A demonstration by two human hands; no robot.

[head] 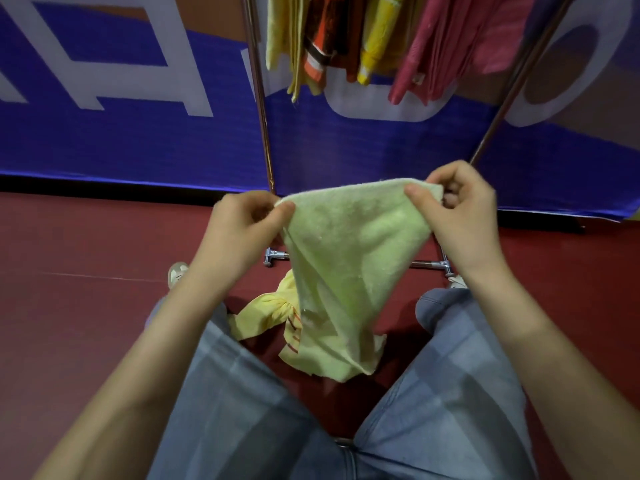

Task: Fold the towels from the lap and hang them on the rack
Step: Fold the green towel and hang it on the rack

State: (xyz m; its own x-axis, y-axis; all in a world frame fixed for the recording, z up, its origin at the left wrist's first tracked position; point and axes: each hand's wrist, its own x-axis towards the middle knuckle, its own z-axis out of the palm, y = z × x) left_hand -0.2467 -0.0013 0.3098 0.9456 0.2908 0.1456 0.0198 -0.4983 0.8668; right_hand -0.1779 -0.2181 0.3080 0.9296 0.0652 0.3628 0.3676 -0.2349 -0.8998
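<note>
Head view. Person seated, knees apart, blue jeans (242, 393), both forearms in frame.

Left side: a blue banner (138, 143) with white letters stands along the far edge of the dark red floor (69, 271). The toe of a light shoe (177, 271) shows just beside the left forearm.

Left hand (242, 223): thumb and curled fingers pinch the left top corner of the pale green towel (346, 254).

Centre: the pale green towel is held up off the lap. Its top edge is stretched nearly level between the hands, and the cloth narrows as it hangs between the knees. The lower end is bunched low between the thighs; cannot tell if it touches the floor. The striped yellow towel (266, 317) is crumpled, with red stripes. It lies against the inner edge of the left thigh, partly covered by the green one.

Rack (259, 98): the left upright stands behind the left hand, and the base bar (427, 263) is on the floor beyond the knees. Hanging at the top edge of frame are a pale yellow cloth (280, 32), an orange cloth (322, 36), a bright yellow cloth (377, 36) and a pink cloth (450, 46). The rail itself is out of frame.

Right hand (460, 213): the thumb lies on the near face of the right top corner, with the fingers curled behind, gripping. The hands are apart, joined only by the towel's top edge. The right upright (514, 91) slants toward the upper right corner.
</note>
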